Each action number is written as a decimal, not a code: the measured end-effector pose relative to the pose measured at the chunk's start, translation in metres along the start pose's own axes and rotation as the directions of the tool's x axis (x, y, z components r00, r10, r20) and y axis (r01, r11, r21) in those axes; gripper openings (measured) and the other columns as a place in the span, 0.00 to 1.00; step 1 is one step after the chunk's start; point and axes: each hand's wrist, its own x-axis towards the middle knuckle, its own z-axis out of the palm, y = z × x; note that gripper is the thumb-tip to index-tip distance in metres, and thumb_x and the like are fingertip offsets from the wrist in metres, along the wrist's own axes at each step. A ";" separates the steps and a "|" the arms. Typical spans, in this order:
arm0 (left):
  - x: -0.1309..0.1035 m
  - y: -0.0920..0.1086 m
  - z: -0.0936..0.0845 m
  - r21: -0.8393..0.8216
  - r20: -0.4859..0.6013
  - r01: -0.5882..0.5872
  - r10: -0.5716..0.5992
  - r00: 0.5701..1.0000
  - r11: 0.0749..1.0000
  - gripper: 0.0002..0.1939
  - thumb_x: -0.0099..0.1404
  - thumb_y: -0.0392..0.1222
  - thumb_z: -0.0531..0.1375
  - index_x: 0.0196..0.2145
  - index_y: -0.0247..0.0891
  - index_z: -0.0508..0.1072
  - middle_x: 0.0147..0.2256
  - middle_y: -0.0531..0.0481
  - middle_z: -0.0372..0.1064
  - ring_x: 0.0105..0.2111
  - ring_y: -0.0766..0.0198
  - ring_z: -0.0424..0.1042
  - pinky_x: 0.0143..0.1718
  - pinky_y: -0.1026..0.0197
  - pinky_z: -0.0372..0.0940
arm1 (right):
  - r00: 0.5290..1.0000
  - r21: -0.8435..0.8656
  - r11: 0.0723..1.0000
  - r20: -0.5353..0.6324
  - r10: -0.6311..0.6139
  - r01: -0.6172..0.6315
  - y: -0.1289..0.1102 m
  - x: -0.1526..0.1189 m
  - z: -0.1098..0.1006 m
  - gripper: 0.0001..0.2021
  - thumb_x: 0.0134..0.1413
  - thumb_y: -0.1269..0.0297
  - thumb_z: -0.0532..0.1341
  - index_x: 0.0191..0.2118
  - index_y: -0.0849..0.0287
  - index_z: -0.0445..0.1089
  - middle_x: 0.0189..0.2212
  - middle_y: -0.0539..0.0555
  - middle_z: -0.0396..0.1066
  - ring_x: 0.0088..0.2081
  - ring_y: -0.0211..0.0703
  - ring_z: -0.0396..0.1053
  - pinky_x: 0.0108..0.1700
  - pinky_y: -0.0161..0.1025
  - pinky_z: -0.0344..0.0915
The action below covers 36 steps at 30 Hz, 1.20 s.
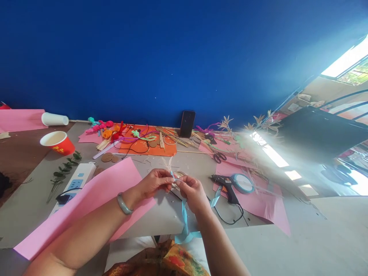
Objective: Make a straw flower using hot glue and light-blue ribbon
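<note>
Near the table's front edge, my left hand [158, 181] pinches the base of a small pale dried flower [167, 163], where a bit of light blue ribbon shows. My right hand [191, 191] touches it from the right, its thumb and finger pinched on the light blue ribbon [184, 216]. The ribbon hangs below my right hand and over the table edge. A pink sheet [115, 195] lies under my left forearm. To the right of my hands are a black glue gun [227, 186] and a ribbon roll [243, 183].
A white power strip [76, 180], a leafy sprig [64, 168] and a red paper cup [59, 143] are at the left. A phone [187, 123] leans on the blue wall behind an orange sheet [143, 143] with craft pieces. Scissors [219, 157] lie right of centre.
</note>
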 end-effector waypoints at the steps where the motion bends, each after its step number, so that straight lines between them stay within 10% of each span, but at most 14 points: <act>1: 0.000 0.000 0.001 -0.002 -0.006 -0.013 0.013 1.000 1.000 0.15 0.48 0.44 0.71 0.30 0.31 0.75 0.20 0.54 0.68 0.19 0.71 0.67 0.22 0.67 0.62 | 1.000 0.049 0.999 0.022 0.021 -0.022 0.000 0.000 0.001 0.16 0.41 0.52 0.67 0.24 0.59 0.65 0.12 0.41 0.53 0.15 0.29 0.43 0.18 0.32 0.40; 6: 0.000 0.000 0.005 0.038 -0.077 -0.067 0.070 0.995 0.997 0.16 0.48 0.46 0.71 0.28 0.32 0.73 0.20 0.55 0.68 0.19 0.71 0.67 0.22 0.67 0.63 | 0.998 0.156 0.986 0.054 0.043 -0.051 0.003 0.000 0.005 0.16 0.41 0.53 0.68 0.25 0.59 0.65 0.14 0.42 0.55 0.15 0.28 0.43 0.18 0.31 0.40; 16: 0.001 0.001 0.000 0.184 -0.128 -0.029 0.053 0.990 0.983 0.18 0.48 0.48 0.70 0.27 0.32 0.70 0.18 0.55 0.67 0.18 0.70 0.67 0.21 0.67 0.63 | 0.982 -0.196 0.964 -0.022 -0.188 0.181 0.003 -0.003 0.004 0.10 0.47 0.58 0.65 0.28 0.59 0.70 0.28 0.54 0.75 0.33 0.44 0.70 0.37 0.39 0.65; 28: -0.001 0.004 0.001 0.274 -0.072 -0.031 0.053 0.996 0.961 0.18 0.49 0.50 0.69 0.26 0.33 0.69 0.15 0.57 0.63 0.14 0.71 0.62 0.17 0.68 0.57 | 0.988 -0.259 0.954 0.063 -0.140 0.151 -0.006 -0.011 -0.009 0.15 0.55 0.51 0.60 0.30 0.59 0.70 0.23 0.49 0.68 0.27 0.39 0.65 0.29 0.34 0.60; 36: 0.000 0.000 0.000 0.332 -0.046 -0.023 0.041 0.998 0.943 0.18 0.48 0.50 0.69 0.27 0.33 0.70 0.16 0.58 0.62 0.14 0.72 0.62 0.16 0.68 0.59 | 0.938 -0.547 0.764 0.242 -0.247 0.342 -0.009 -0.005 -0.016 0.16 0.59 0.59 0.56 0.23 0.58 0.69 0.23 0.50 0.66 0.28 0.40 0.62 0.31 0.35 0.58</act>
